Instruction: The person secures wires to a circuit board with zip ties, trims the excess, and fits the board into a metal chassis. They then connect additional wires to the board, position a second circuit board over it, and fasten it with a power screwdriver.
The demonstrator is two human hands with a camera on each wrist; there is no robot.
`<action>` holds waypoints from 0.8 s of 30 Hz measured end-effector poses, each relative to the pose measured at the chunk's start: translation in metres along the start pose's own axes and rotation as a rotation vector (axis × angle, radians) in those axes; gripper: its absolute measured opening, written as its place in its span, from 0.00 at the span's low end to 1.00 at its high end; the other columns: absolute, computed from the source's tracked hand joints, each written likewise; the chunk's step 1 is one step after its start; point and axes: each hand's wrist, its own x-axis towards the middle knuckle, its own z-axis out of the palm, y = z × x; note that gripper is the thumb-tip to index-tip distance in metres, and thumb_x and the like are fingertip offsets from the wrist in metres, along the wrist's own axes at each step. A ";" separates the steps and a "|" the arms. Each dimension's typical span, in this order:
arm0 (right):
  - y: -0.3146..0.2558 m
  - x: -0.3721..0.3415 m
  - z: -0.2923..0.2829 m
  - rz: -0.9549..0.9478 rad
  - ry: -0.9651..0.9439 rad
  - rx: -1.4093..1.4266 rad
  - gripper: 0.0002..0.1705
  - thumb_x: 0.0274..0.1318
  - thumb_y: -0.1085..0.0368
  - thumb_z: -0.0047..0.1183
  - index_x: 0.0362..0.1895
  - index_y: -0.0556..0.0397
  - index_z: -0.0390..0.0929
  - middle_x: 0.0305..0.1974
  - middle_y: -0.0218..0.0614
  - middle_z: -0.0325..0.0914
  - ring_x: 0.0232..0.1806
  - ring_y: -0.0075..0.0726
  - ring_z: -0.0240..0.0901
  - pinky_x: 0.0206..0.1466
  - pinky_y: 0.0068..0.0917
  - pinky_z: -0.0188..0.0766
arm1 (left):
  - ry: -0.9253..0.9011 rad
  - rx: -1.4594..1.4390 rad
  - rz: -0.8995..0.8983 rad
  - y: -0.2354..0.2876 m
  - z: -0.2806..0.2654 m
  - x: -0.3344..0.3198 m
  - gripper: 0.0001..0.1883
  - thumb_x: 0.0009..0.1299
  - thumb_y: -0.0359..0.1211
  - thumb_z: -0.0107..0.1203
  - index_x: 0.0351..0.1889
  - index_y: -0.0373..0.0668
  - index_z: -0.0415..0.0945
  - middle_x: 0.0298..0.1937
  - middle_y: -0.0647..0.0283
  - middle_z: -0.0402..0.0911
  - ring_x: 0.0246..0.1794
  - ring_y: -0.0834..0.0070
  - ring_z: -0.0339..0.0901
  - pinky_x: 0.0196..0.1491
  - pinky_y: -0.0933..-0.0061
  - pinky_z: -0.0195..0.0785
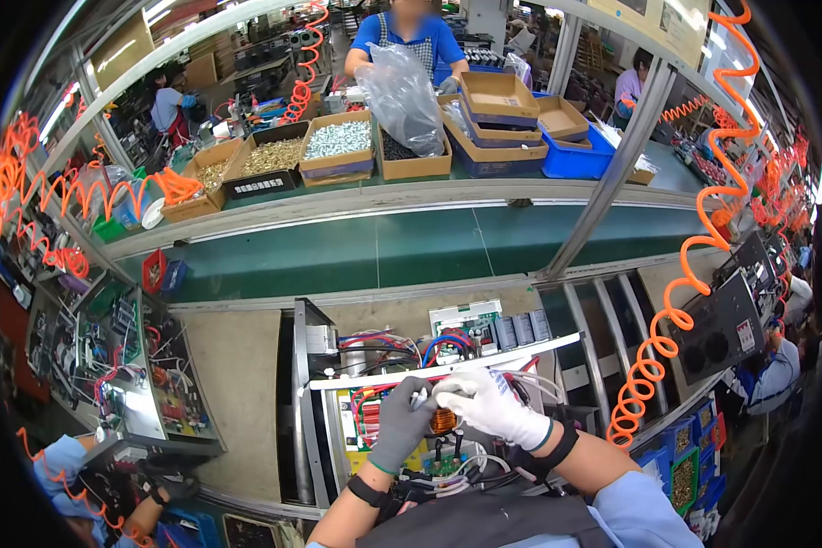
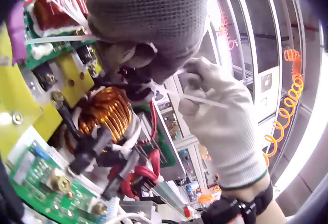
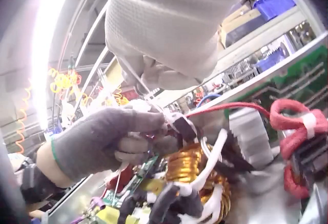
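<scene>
My left hand (image 1: 400, 426), in a grey glove, pinches a small bundle of wires above a copper coil (image 2: 110, 113). A white cable tie (image 3: 137, 79) loops round the bundle by a black sleeve (image 3: 183, 126), where a red wire (image 3: 225, 107) runs off. In the white glove, my right hand (image 1: 495, 407) pinches the tie's free tail, close beside the left fingertips. Both hands are over an open metal chassis (image 1: 447, 365) with circuit boards and wiring. The grey glove hides part of the bundle in the left wrist view.
A white-edged panel (image 1: 447, 361) crosses the chassis just beyond my hands. Rollers (image 1: 603, 338) lie to the right, near a hanging orange coiled hose (image 1: 676, 320). Boxes of screws (image 1: 338, 142) line the far bench, where another person stands. Another wired unit (image 1: 146, 365) sits left.
</scene>
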 end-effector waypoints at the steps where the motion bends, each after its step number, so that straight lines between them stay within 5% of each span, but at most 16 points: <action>1: -0.002 -0.006 -0.001 0.007 0.002 0.007 0.10 0.56 0.66 0.53 0.41 0.54 0.82 0.30 0.37 0.77 0.36 0.35 0.76 0.41 0.29 0.71 | -0.054 0.106 0.021 0.001 -0.005 -0.002 0.10 0.63 0.32 0.60 0.41 0.40 0.76 0.28 0.67 0.77 0.27 0.83 0.71 0.32 0.76 0.66; 3: -0.002 -0.021 -0.008 0.321 0.026 0.488 0.13 0.57 0.70 0.52 0.46 0.53 0.82 0.32 0.32 0.78 0.38 0.26 0.76 0.45 0.24 0.72 | -0.040 0.015 -0.033 0.003 -0.010 -0.008 0.10 0.65 0.32 0.59 0.43 0.40 0.77 0.28 0.67 0.77 0.28 0.83 0.71 0.33 0.76 0.67; 4: 0.006 -0.026 -0.014 0.253 0.091 0.487 0.18 0.57 0.71 0.51 0.53 0.55 0.79 0.36 0.29 0.78 0.40 0.20 0.75 0.47 0.20 0.72 | -0.015 -0.081 -0.078 0.011 -0.014 -0.010 0.11 0.67 0.33 0.58 0.45 0.41 0.78 0.28 0.67 0.77 0.28 0.83 0.72 0.34 0.76 0.67; 6: 0.024 -0.034 -0.017 0.253 0.054 0.248 0.23 0.57 0.66 0.52 0.59 0.52 0.74 0.39 0.35 0.79 0.40 0.29 0.77 0.47 0.27 0.74 | -0.092 -0.030 -0.161 0.025 -0.023 -0.009 0.14 0.71 0.36 0.53 0.51 0.41 0.77 0.29 0.68 0.78 0.29 0.84 0.73 0.32 0.78 0.67; 8: 0.037 -0.032 -0.006 -0.006 -0.062 -0.284 0.29 0.57 0.59 0.54 0.63 0.50 0.69 0.41 0.42 0.79 0.41 0.42 0.79 0.47 0.36 0.74 | -0.207 -0.029 0.057 0.025 -0.022 -0.002 0.17 0.74 0.39 0.50 0.54 0.39 0.75 0.29 0.70 0.78 0.28 0.86 0.72 0.29 0.81 0.64; 9: 0.025 -0.031 0.000 0.062 -0.045 -0.414 0.29 0.57 0.50 0.54 0.61 0.48 0.70 0.41 0.46 0.78 0.43 0.51 0.77 0.46 0.44 0.73 | -0.235 -0.106 0.095 0.029 -0.018 0.002 0.20 0.75 0.43 0.48 0.55 0.38 0.75 0.30 0.71 0.78 0.25 0.88 0.68 0.26 0.84 0.62; 10: 0.023 -0.024 0.006 0.112 -0.040 -0.491 0.28 0.57 0.46 0.53 0.56 0.50 0.72 0.38 0.44 0.79 0.42 0.46 0.79 0.44 0.43 0.73 | -0.268 -0.089 0.100 0.031 -0.020 0.007 0.20 0.75 0.43 0.48 0.55 0.38 0.75 0.30 0.71 0.78 0.25 0.88 0.68 0.26 0.84 0.62; 12: 0.015 -0.009 0.014 0.211 -0.163 -0.679 0.26 0.57 0.44 0.53 0.48 0.51 0.74 0.36 0.41 0.80 0.39 0.44 0.80 0.44 0.43 0.73 | -0.392 -0.193 -0.185 0.034 -0.025 0.016 0.19 0.75 0.45 0.47 0.54 0.41 0.75 0.30 0.70 0.78 0.22 0.88 0.64 0.26 0.83 0.62; 13: 0.009 0.000 0.013 0.282 -0.237 -0.668 0.18 0.58 0.50 0.52 0.44 0.49 0.75 0.34 0.39 0.80 0.35 0.40 0.81 0.42 0.42 0.72 | -0.423 -0.167 -0.189 0.035 -0.025 0.018 0.19 0.75 0.45 0.47 0.54 0.41 0.75 0.30 0.70 0.78 0.22 0.88 0.64 0.26 0.83 0.62; 17: 0.042 -0.003 0.028 -0.025 -0.126 -0.915 0.12 0.53 0.57 0.52 0.39 0.48 0.75 0.28 0.34 0.76 0.29 0.40 0.78 0.37 0.40 0.70 | -0.395 -0.170 -0.377 0.047 -0.020 0.022 0.20 0.74 0.45 0.47 0.27 0.39 0.77 0.26 0.69 0.77 0.19 0.87 0.61 0.24 0.81 0.60; 21: 0.027 -0.003 0.014 -0.069 -0.245 -0.829 0.08 0.56 0.64 0.48 0.38 0.49 0.77 0.32 0.36 0.80 0.34 0.39 0.80 0.41 0.40 0.68 | -0.168 -0.056 -0.168 0.021 0.016 0.037 0.21 0.72 0.40 0.50 0.19 0.38 0.74 0.16 0.67 0.73 0.17 0.79 0.64 0.24 0.73 0.56; 24: 0.045 0.000 0.022 -0.023 -0.112 -0.741 0.11 0.55 0.58 0.49 0.34 0.50 0.76 0.28 0.38 0.78 0.32 0.42 0.79 0.41 0.40 0.68 | -0.002 -0.059 -0.205 0.030 0.015 0.015 0.19 0.71 0.37 0.51 0.19 0.37 0.73 0.16 0.65 0.71 0.16 0.76 0.63 0.23 0.72 0.55</action>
